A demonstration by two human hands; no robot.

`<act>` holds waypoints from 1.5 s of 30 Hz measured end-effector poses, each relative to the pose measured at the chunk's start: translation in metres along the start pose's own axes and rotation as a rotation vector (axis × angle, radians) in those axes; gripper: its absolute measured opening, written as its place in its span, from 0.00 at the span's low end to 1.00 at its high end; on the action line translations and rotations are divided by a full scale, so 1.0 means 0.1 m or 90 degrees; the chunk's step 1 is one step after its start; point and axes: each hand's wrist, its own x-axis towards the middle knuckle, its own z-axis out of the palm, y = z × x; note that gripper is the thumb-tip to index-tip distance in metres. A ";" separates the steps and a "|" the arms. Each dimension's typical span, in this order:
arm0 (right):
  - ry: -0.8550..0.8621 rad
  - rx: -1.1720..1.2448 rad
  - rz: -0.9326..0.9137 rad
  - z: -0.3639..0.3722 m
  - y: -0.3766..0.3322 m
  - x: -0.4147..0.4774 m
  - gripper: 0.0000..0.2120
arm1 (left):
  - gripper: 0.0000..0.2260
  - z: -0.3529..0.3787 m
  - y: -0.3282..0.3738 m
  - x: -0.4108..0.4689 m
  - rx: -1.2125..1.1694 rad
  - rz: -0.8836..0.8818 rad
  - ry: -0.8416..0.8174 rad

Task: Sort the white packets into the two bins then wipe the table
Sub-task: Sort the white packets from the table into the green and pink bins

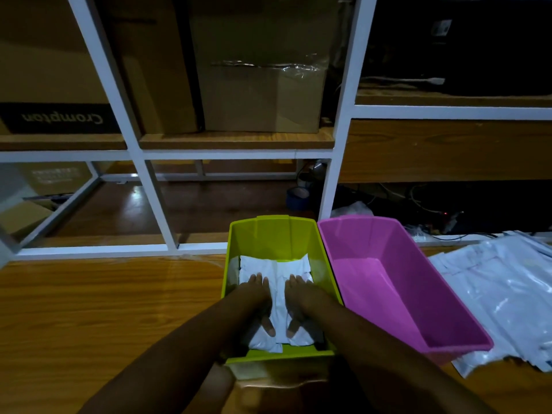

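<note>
A lime-green bin [270,225] stands on the wooden table [104,309] straight ahead, with a pink bin [388,294] touching its right side. A white packet [277,268] lies in the bottom of the green bin. My left hand [255,297] and my right hand [303,297] rest flat on top of it, side by side, fingers stretched forward and thumbs pointing back. Neither hand is closed around anything. The pink bin holds nothing that I can see. A pile of white packets [501,294] lies on the table right of the pink bin.
A white metal shelf frame [155,204] with cardboard boxes [263,94] rises behind the table's far edge. Cables and dark clutter [433,210] sit on the floor behind the pink bin. The room is dim.
</note>
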 end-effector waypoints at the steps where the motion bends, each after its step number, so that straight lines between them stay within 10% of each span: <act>1: 0.011 -0.001 -0.008 -0.08 -0.02 -0.03 0.45 | 0.28 -0.12 0.02 -0.04 -0.015 0.015 -0.010; 7: 0.236 0.262 -0.068 -0.63 0.05 -0.59 0.39 | 0.38 -0.45 0.08 -0.34 -0.134 0.067 0.162; 13: 0.583 0.432 -0.065 -0.57 0.27 -1.77 0.28 | 0.30 -0.42 0.54 -1.26 -0.274 0.196 0.605; 19: 0.706 0.498 -0.033 -0.12 0.57 -3.10 0.25 | 0.25 0.07 1.55 -1.98 -0.415 0.255 0.719; 30: 0.790 0.537 0.100 0.62 1.49 -4.66 0.24 | 0.20 0.53 3.14 -2.57 -0.449 0.378 0.747; 45: 0.768 0.504 0.211 0.50 3.25 -4.22 0.24 | 0.24 0.15 4.38 -1.03 -0.470 0.354 0.590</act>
